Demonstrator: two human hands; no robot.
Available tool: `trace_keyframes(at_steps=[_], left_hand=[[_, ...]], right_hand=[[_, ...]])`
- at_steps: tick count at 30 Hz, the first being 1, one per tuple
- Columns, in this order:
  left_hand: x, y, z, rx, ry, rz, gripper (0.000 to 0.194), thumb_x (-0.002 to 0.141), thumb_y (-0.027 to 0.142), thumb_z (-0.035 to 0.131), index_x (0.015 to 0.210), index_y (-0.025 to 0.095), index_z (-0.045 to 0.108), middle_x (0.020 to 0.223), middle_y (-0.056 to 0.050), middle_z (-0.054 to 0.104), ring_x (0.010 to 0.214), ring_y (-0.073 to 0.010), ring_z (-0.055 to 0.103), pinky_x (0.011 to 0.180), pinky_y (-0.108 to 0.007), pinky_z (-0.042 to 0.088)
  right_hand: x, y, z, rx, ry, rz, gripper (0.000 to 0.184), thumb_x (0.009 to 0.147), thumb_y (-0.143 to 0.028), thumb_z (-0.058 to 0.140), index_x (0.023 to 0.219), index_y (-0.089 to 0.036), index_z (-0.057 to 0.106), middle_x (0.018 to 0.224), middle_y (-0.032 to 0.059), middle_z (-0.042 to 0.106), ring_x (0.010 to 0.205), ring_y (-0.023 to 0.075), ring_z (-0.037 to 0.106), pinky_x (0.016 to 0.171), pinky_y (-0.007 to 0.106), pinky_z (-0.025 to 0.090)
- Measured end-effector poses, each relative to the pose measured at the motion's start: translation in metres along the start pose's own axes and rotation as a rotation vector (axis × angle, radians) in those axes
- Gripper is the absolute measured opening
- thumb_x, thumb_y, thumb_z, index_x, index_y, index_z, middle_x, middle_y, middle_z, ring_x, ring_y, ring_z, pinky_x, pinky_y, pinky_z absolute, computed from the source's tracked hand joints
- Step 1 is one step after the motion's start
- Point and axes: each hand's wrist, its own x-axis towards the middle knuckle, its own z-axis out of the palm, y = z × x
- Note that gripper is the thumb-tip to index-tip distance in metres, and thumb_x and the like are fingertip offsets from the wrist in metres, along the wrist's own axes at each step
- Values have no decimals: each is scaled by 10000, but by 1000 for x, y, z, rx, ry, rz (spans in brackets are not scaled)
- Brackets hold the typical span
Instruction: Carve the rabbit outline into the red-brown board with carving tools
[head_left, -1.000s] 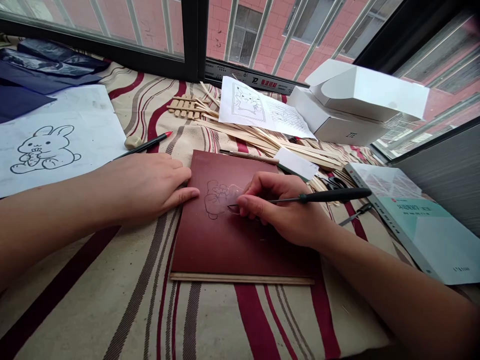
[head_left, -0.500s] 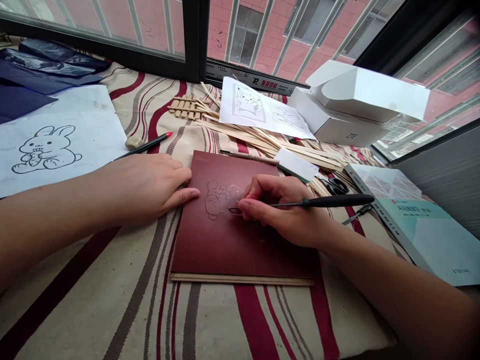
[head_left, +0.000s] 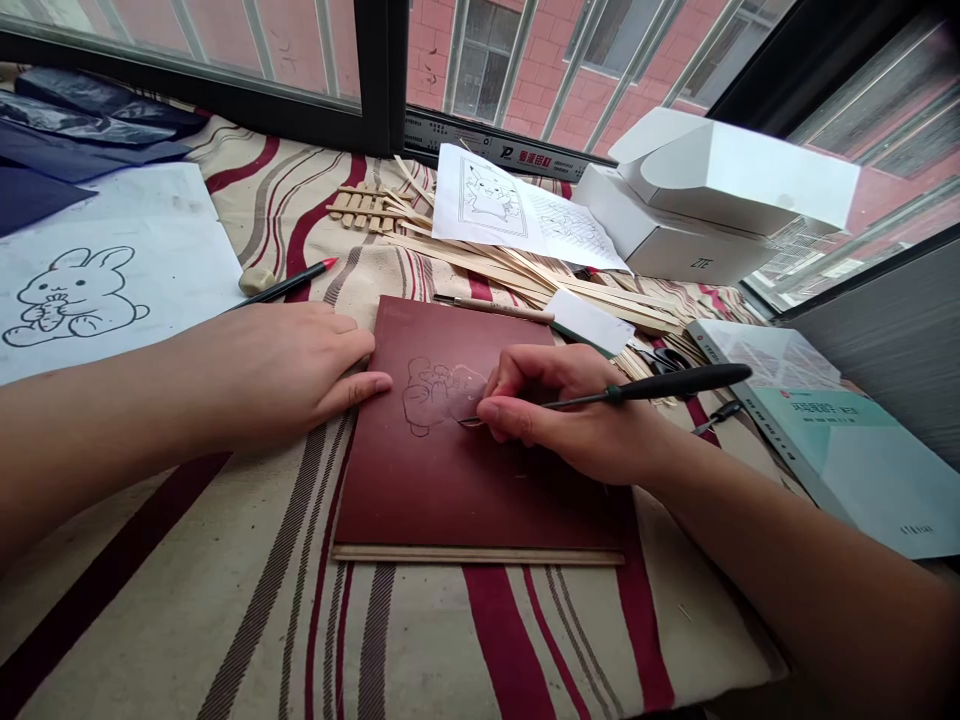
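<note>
The right hand (head_left: 570,410) grips a slender metal-shanked tool (head_left: 682,382) with a black handle, its tip at a faint animal outline (head_left: 427,395) on a maroon board (head_left: 465,505). The left hand (head_left: 322,360) lies at the board's left edge, thumb overlapping it. Beneath, a striped cloth (head_left: 262,580). Left: a rabbit drawing (head_left: 79,295) on white paper and a red-ended black pen (head_left: 289,283). Far: thin wooden strips (head_left: 480,260), partly under a printed sheet (head_left: 525,210), and a white ZTE box (head_left: 697,250). Right: a paperback book (head_left: 847,440).
</note>
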Motion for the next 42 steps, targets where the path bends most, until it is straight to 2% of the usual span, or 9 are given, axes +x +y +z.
trace_keyframes(at_steps=[6,12,17,24,32,42], left_hand=[[-4,0,-1,24,-4,39,545,1015,691,289,735,269,490,774,-82,646,788,-300,612,775,-445,405],[-8,1,-1,76,14,81,565,1085,651,279,767,244,505,777,-52,628,770,-253,578,776,-409,392],[-7,-1,-1,73,6,81,558,1079,651,308,776,240,531,793,-58,650,780,-256,590,776,-406,400],[-7,3,-3,74,-7,71,514,1088,608,335,785,242,530,815,-65,648,805,-273,596,798,-417,405],[-6,2,-2,58,-2,77,533,1071,632,307,770,246,517,794,-68,650,789,-264,590,793,-421,406],[0,1,-1,19,-21,0,529,943,706,285,714,282,503,768,-109,663,770,-329,626,780,-491,436]], right_hand=[[0,0,-1,22,-16,3,230,931,-296,728,770,-168,625,780,39,737,636,100,597,555,222,448],[1,-1,-4,34,-40,-5,246,924,-296,717,745,-179,596,792,55,745,625,97,590,538,215,456],[0,0,-5,43,-22,21,225,910,-255,715,733,-178,598,760,34,735,584,84,574,507,201,457],[0,3,5,225,75,34,251,865,-260,839,754,-169,633,703,0,720,568,88,607,507,191,490],[4,0,9,217,81,64,302,848,-336,885,758,-162,654,717,11,726,563,91,605,499,198,484],[2,-1,11,186,105,54,308,859,-348,878,748,-164,657,710,7,726,560,91,597,506,209,480]])
